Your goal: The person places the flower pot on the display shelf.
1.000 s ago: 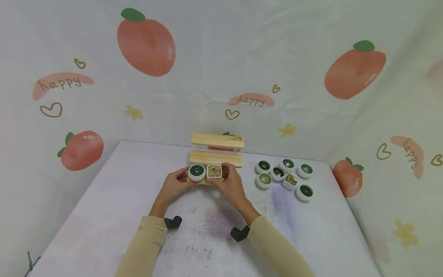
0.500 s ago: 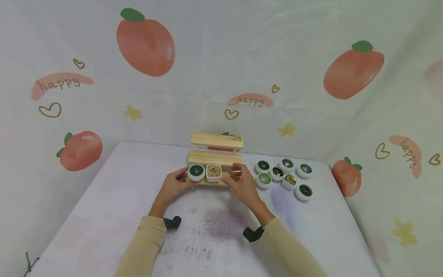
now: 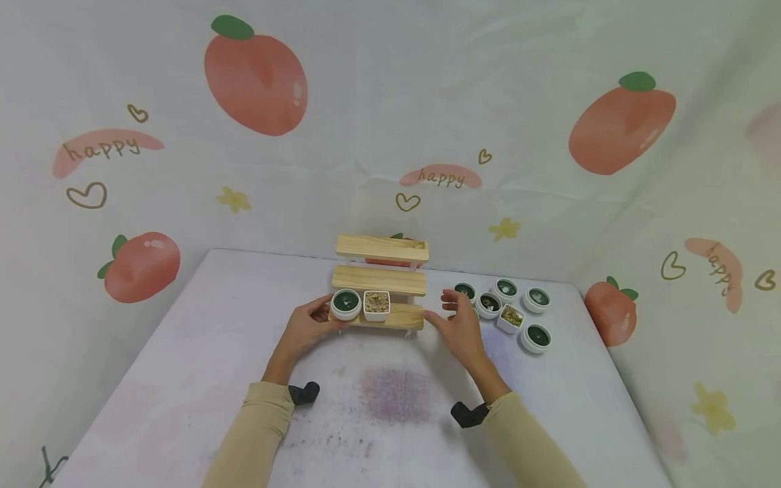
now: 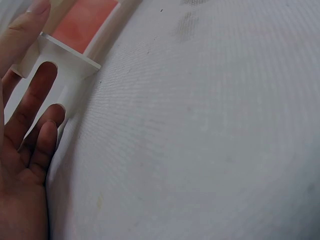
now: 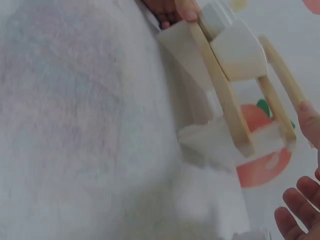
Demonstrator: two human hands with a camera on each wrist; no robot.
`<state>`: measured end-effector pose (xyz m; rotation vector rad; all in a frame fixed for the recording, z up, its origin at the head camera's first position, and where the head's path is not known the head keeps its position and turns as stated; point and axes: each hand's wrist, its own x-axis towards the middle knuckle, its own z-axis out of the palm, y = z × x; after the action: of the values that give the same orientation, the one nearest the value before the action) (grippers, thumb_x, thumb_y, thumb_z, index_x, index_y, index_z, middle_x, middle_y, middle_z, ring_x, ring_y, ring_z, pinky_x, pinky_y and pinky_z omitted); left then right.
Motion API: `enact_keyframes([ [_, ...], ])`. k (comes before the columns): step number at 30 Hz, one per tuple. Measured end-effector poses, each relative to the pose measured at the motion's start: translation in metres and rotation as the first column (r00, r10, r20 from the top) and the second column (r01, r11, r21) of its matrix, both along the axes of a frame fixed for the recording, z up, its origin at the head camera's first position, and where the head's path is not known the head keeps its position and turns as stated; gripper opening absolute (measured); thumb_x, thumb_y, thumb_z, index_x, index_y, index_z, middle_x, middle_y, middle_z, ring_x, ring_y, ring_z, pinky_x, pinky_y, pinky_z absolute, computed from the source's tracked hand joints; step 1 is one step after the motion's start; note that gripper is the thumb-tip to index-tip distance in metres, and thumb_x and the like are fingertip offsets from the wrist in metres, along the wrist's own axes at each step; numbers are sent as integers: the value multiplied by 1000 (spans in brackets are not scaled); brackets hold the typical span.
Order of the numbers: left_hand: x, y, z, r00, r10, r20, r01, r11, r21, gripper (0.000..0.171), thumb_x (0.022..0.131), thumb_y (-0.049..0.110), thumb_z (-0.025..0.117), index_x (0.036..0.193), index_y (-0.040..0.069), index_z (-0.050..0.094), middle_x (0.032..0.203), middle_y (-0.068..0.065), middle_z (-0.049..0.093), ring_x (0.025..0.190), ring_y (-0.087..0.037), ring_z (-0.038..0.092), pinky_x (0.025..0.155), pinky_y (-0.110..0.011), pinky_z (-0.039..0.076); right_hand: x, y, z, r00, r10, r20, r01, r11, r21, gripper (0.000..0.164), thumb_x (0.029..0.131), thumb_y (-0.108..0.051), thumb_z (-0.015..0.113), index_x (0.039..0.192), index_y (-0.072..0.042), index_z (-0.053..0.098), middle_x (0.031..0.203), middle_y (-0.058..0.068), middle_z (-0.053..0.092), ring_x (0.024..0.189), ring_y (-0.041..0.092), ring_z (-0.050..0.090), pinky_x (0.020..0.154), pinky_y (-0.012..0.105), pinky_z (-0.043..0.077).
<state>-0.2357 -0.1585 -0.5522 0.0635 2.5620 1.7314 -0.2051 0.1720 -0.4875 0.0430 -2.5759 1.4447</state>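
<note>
Standing side by side: round pot (image 3: pixel 346 304) and square pot (image 3: pixel 377 306) on the lowest shelf (image 3: pixel 404 316)

Nearest, the left hand (image 3: pixel 305 324) holds the shelf's left end between thumb and fingers, just beside the round pot; whether it also pinches that pot, I cannot tell. The right hand (image 3: pixel 462 332) has its fingers spread and holds nothing, thumb tip by the shelf's right end, contact unclear. The square pot sits between the hands, nearer the left. The loose pots (image 3: pixel 537 338) stand rightward on the table (image 3: pixel 390 393), one partly behind the right hand. Progress looks early: two pots up, most off the shelves, the top shelf (image 3: pixel 381 248) farthest back.
</note>
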Motion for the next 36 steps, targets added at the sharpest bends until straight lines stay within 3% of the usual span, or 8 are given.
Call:
enact_keyframes([
  [9, 0, -1, -2, 1000, -4, 0, 4, 1000, 3, 83, 73, 31, 94, 145, 12, 58, 112, -9, 67, 93, -16, 58, 80, -23, 49, 2, 31, -9, 994, -98, 42, 94, 992, 88, 70, 87, -27, 83, 141, 1, 48, 137, 20, 52, 126, 35, 52, 106, 50, 45],
  [17, 0, -2, -2, 1000, -7, -2, 7, 1000, 9, 83, 73, 32, 93, 145, 12, 58, 110, -9, 68, 92, -17, 57, 79, -23, 49, 2, 50, -23, 988, -153, -10, 154, 983, 102, 71, 83, -21, 86, 138, 8, 50, 135, 26, 53, 124, 39, 52, 107, 51, 43],
  [28, 0, 0, -1, 1000, -8, -3, 9, 999, 39, 81, 72, 29, 94, 144, 12, 59, 111, -11, 68, 92, -17, 58, 78, -21, 49, -1, 56, -42, 985, -174, -11, 174, 978, 111, 76, 81, -18, 87, 140, 11, 48, 132, 28, 51, 117, 40, 57, 95, 46, 47],
  [36, 0, 0, 0, 1000, -1, -5, 1, 1000, 20, 80, 73, 29, 94, 144, 12, 60, 111, -11, 67, 92, -17, 58, 79, -22, 49, -7, 58, -51, 983, -173, -53, 178, 979, 100, 65, 79, -13, 87, 131, 11, 58, 111, 24, 61, 98, 30, 56, 83, 30, 41],
])
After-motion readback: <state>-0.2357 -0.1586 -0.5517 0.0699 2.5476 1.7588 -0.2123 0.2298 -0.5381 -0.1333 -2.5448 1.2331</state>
